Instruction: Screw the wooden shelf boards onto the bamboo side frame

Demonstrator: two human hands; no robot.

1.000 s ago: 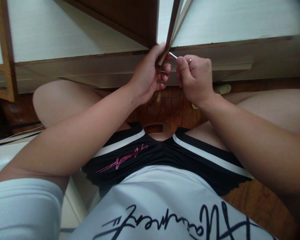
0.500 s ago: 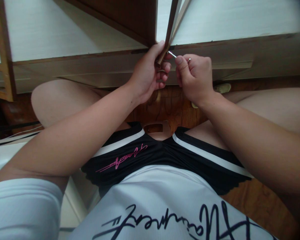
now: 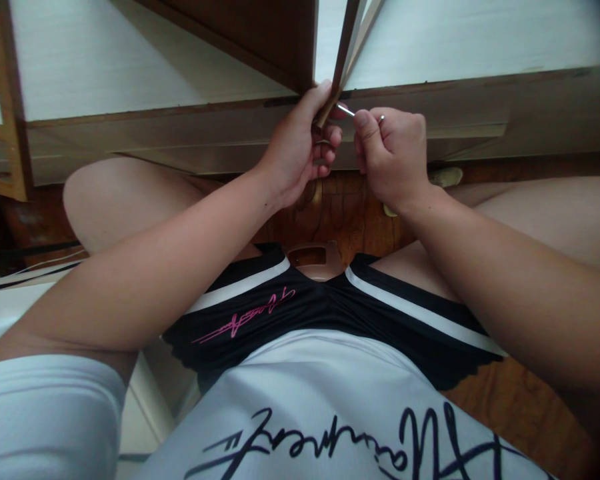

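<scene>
Likely a room in a home, viewed from a seat on the glossy wood-grain floor [image 3: 340, 207]. Casual house wear: black shorts [image 3: 260, 307] and a printed white T-shirt [image 3: 330, 400]. Unfinished furniture panels [image 3: 180, 137] across the floor, a wooden frame [image 3: 10, 100] at the left edge, loose cables [image 3: 30, 251] below it.

hands [image 3: 347, 150] meet at wooden slat [image 3: 341, 57], above floor [image 3: 347, 210].

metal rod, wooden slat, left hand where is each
metal rod [image 3: 347, 111], head view, its exposed shaft
wooden slat [image 3: 342, 53], head view, edge above the thumb
left hand [image 3: 293, 153], head view, back of the hand
</scene>
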